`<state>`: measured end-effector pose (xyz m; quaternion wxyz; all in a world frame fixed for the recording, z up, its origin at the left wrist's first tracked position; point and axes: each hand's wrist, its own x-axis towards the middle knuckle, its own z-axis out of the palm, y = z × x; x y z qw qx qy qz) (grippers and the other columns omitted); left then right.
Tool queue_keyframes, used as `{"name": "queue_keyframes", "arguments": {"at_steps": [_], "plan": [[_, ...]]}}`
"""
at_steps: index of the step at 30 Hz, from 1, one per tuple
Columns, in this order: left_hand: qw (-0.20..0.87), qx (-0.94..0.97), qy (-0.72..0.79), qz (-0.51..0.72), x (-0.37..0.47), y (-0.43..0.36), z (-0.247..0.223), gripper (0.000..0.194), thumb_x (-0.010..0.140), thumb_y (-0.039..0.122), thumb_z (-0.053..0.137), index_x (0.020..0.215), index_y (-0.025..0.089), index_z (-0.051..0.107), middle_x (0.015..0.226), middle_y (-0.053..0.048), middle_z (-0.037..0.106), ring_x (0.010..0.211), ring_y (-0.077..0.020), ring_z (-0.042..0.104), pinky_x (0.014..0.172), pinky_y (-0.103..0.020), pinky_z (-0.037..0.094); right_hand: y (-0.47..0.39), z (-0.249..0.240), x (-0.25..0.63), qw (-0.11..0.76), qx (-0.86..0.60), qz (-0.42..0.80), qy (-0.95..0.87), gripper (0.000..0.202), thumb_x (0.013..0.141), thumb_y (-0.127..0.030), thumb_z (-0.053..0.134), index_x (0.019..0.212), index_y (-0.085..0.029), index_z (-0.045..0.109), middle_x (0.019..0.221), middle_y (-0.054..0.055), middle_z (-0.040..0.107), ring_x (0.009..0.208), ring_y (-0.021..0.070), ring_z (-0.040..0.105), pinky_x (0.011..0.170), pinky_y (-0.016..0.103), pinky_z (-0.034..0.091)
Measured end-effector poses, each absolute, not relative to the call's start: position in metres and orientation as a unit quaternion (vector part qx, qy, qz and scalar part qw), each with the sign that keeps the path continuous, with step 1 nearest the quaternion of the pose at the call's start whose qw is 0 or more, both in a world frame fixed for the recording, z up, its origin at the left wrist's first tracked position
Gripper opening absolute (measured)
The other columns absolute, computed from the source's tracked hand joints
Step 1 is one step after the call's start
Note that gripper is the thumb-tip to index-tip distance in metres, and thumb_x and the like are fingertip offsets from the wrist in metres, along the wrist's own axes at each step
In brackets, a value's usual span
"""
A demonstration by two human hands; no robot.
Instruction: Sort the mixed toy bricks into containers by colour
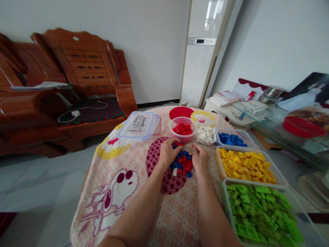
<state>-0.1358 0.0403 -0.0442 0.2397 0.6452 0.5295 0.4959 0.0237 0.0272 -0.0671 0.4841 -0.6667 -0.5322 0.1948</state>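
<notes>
On patterned cloth (138,156) lie small, mixed red and blue blocks (184,161).

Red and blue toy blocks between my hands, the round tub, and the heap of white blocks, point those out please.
Red and blue toy blocks (183,161): head view, middle of the pile.
Round tub (189,138): head view, its front wall.
White blocks (205,135): head view, middle of the heap.
</notes>
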Motion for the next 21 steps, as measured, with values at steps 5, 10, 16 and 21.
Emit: {"name": "queue_keyframes", "arguments": {"at_steps": [5, 10, 16, 21], "plan": [[0.368, 0.505, 0.473, 0.62, -0.131, 0.049, -0.037, 0.023, 0.076, 0.025, 0.073, 0.098, 0.017, 0.072, 0.086, -0.003, 0.076, 0.073, -0.0169, 0.071, 0.071, -0.029, 0.058, 0.026, -0.064, 0.023, 0.482, -0.671, 0.203, -0.525, 0.039, 0.082, -0.029, 0.049, 0.1, -0.017, 0.082, 0.104, 0.013, 0.081, 0.102, 0.0293, 0.073, 0.097, 0.041, 0.054], [0.398, 0.483, 0.414, 0.661, -0.122, 0.059, -0.035, 0.038, 0.08, 0.03, 0.07, 0.115, 0.017, 0.072, 0.107, -0.009, 0.078, 0.099, -0.0218, 0.075, 0.087, -0.033, 0.06, 0.026, -0.062, 0.022, 0.483, -0.673, 0.213, -0.518, 0.038, 0.082, -0.028, 0.05, 0.099, -0.016, 0.082, 0.105, 0.013, 0.081, 0.103, 0.03, 0.073, 0.097, 0.042, 0.053], [0.316, 0.549, 0.487, 0.601, -0.137, 0.051, -0.036, 0.027, 0.086, 0.024, 0.06, 0.106, 0.017, 0.076, 0.1, -0.007, 0.079, 0.09, -0.0184, 0.074, 0.084, -0.03, 0.06, 0.022, -0.06, 0.021, 0.506, -0.65, 0.212, -0.526, 0.034, 0.083, -0.029, 0.053, 0.095, -0.018, 0.082, 0.097, 0.012, 0.081, 0.093, 0.0278, 0.074, 0.089, 0.037, 0.055], [0.266, 0.683, 0.484, 0.478, -0.15, 0.044, -0.036, 0.015, 0.083, 0.022, 0.069, 0.093, 0.019, 0.079, 0.094, -0.004, 0.079, 0.087, -0.0185, 0.073, 0.085, -0.03, 0.058, 0.019, -0.059, 0.018, 0.487, -0.604, 0.268, -0.571, 0.029, 0.085, -0.033, 0.059, 0.096, -0.02, 0.082, 0.096, 0.009, 0.081, 0.089, 0.0255, 0.074, 0.084, 0.036, 0.056]]}}
